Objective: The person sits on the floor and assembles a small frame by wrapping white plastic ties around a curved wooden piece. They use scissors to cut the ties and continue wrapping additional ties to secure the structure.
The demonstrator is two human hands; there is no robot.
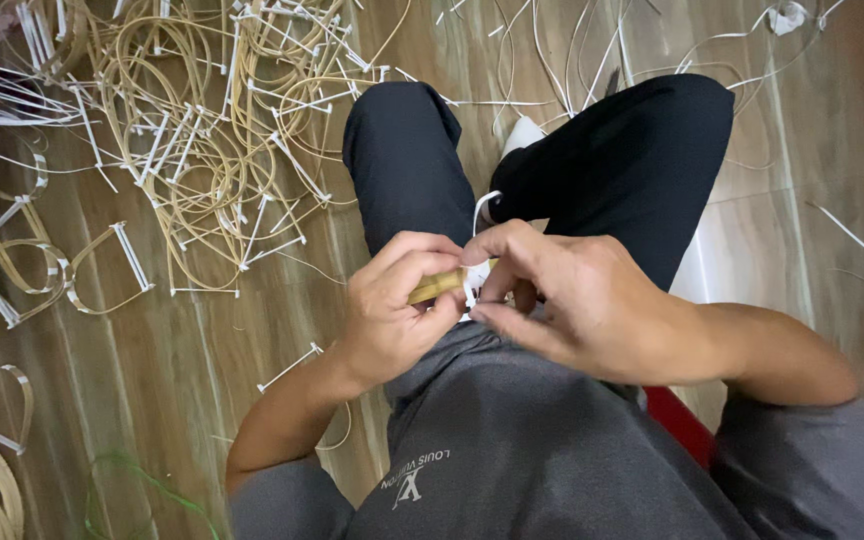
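Observation:
My left hand (397, 300) is closed around a flat tan bamboo strip (439, 285), just above my lap. My right hand (562, 295) pinches a thin white plastic strip (473, 283) wrapped at the end of the bamboo strip, thumb and fingers pressed together on it. The white strip curls up in a loop (482, 200) toward my knees. Both hands touch each other over my grey shirt, and my fingers hide most of the strip.
A large pile of bent bamboo loops bound with white strips (212, 120) lies on the wooden floor at upper left. More loops (12, 260) sit along the left edge. Loose white strips (652, 50) trail at top right. A red seat edge (682, 425) shows under me.

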